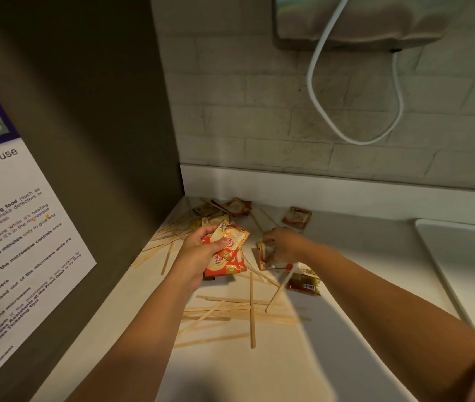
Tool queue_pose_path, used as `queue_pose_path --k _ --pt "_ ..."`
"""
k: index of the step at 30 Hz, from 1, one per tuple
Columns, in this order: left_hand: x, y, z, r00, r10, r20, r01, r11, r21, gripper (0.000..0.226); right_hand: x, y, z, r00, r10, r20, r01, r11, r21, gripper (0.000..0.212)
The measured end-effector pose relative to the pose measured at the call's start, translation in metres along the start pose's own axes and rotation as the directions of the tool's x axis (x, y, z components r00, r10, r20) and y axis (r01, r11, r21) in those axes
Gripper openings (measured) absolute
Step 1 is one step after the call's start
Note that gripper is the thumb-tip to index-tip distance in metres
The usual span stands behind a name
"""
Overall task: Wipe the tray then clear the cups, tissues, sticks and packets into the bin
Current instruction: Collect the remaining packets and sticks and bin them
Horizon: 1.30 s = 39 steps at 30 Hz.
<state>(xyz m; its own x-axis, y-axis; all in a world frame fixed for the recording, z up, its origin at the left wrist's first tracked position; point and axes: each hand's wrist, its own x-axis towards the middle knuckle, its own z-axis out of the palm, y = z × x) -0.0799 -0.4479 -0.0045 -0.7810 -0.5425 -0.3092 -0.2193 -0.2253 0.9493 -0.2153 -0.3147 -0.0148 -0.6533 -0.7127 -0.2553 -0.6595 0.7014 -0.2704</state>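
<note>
My left hand point(201, 249) grips a stack of red and orange coffee packets point(227, 250) above the white counter. To its right, my right hand point(284, 242) pinches another packet point(264, 256) that lies on the counter. Loose packets lie around: one with a barcode point(304, 281) near my right wrist, one point(297, 217) farther back, and a few point(235, 207) in the corner. Several wooden stir sticks point(252, 311) are scattered in front of my hands and more sticks point(163, 242) lie along the left wall. No cups, tissues, tray or bin are in view.
A dark cabinet side point(85, 140) with a microwave notice point(7, 227) walls off the left. A white sink edge point(445, 256) lies at the right. A white cable point(317, 91) hangs from a wall-mounted device point(361, 21) over the brick backsplash.
</note>
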Motion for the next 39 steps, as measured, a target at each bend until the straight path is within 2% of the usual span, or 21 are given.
queue_pose_path --k 3,5,7,9,11,14,16,20,23,25,28,30,31,33,39 --pt "-0.001 -0.001 0.0 0.999 0.031 -0.013 -0.031 0.999 -0.013 0.038 -0.001 -0.003 -0.01 0.992 -0.007 -0.125 0.025 0.989 0.143 0.037" --pt "0.0 -0.002 0.0 0.998 0.042 -0.041 -0.042 0.999 0.013 0.03 -0.003 -0.007 -0.02 0.975 0.02 -0.221 0.05 0.951 0.306 0.031" --pt "-0.001 -0.002 0.001 0.997 0.043 -0.061 -0.04 0.998 0.039 0.018 -0.004 -0.013 -0.029 0.957 0.075 -0.281 0.079 0.864 0.498 0.023" --pt "0.0 -0.003 0.003 0.996 0.054 -0.064 -0.049 0.996 0.075 0.017 -0.005 -0.02 -0.033 0.955 0.109 -0.276 0.105 0.744 0.659 0.015" --pt "0.001 -0.004 0.006 0.995 0.074 -0.061 -0.068 0.992 0.102 0.015 -0.009 -0.028 -0.035 0.964 0.098 -0.247 0.121 0.668 0.734 0.016" --pt "0.003 -0.004 0.013 0.996 0.07 -0.055 -0.069 0.997 0.024 0.014 -0.012 -0.039 -0.031 0.978 0.067 -0.198 0.123 0.582 0.804 0.022" --pt "0.002 -0.004 0.017 0.997 0.049 -0.062 -0.051 0.998 -0.041 0.026 -0.011 -0.044 -0.024 0.983 0.069 -0.17 0.104 0.555 0.826 0.024" --pt "0.005 -0.005 0.018 0.999 -0.001 -0.053 -0.004 0.996 -0.092 0.048 -0.005 -0.043 -0.012 0.985 0.104 -0.141 0.063 0.538 0.84 0.026" --pt "0.003 -0.006 0.019 0.999 0.019 -0.027 -0.02 0.999 -0.035 0.033 -0.007 -0.04 -0.007 0.994 0.078 -0.083 0.029 0.527 0.849 0.008" --pt "0.003 -0.007 0.02 0.999 0.032 -0.03 -0.033 0.999 -0.012 0.023 -0.007 -0.035 -0.006 0.995 0.059 -0.082 0.035 0.555 0.831 0.018" --pt "0.008 -0.008 0.016 0.998 0.017 -0.064 -0.019 1.0 -0.025 0.022 -0.009 -0.024 -0.01 0.991 0.067 -0.112 0.047 0.613 0.789 0.017" --pt "0.01 -0.008 0.013 0.997 0.019 -0.074 -0.021 0.999 -0.025 0.022 0.001 -0.008 -0.011 0.976 0.138 -0.167 0.012 0.734 0.679 0.026" --pt "0.011 -0.007 0.012 0.997 0.024 -0.073 -0.025 0.999 -0.022 0.02 0.008 0.002 -0.01 0.964 0.176 -0.199 -0.032 0.821 0.569 0.027" --pt "0.013 -0.006 0.012 0.997 0.028 -0.069 -0.03 0.999 -0.016 0.018 0.023 0.027 -0.003 0.939 0.24 -0.246 -0.135 0.916 0.379 0.028" --pt "0.015 -0.007 0.011 0.997 0.037 -0.063 -0.037 0.999 -0.003 0.02 0.036 0.063 0.014 0.909 0.349 -0.23 -0.297 0.926 0.231 0.058"
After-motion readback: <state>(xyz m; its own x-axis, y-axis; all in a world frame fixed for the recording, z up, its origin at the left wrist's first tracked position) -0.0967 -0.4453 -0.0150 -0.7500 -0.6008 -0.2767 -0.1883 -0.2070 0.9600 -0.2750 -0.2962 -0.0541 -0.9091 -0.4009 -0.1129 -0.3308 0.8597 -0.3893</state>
